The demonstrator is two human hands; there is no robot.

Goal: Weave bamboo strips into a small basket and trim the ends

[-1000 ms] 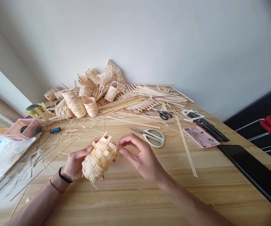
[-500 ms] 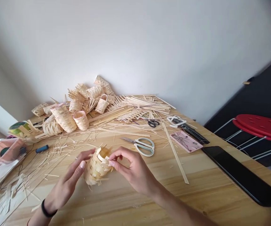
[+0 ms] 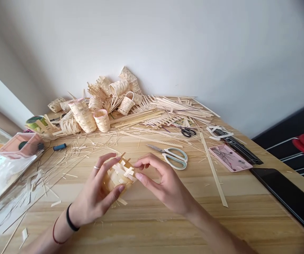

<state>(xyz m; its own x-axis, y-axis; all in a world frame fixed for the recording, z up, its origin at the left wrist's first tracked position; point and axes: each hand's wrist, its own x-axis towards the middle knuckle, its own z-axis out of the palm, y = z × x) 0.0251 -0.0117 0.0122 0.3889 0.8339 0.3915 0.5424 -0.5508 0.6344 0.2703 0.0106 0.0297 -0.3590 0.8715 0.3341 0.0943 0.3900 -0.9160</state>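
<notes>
A small woven basket of pale bamboo strips sits between both hands, just above the wooden table. My left hand is wrapped round its left side, fingers curled over the rim, a ring on one finger. My right hand pinches a strip end at the basket's right edge with thumb and forefinger. Loose strip ends stick up from the basket's top.
Pale-handled scissors lie just beyond my right hand. A heap of finished small baskets and bamboo strips lines the wall. A pink tray, black scissors, a dark phone, a pink box and a long strip surround the work.
The basket has been turned so its woven end faces up more. My left hand now cups it from the left instead of touching it with stretched fingers. The camera tilted back down.
</notes>
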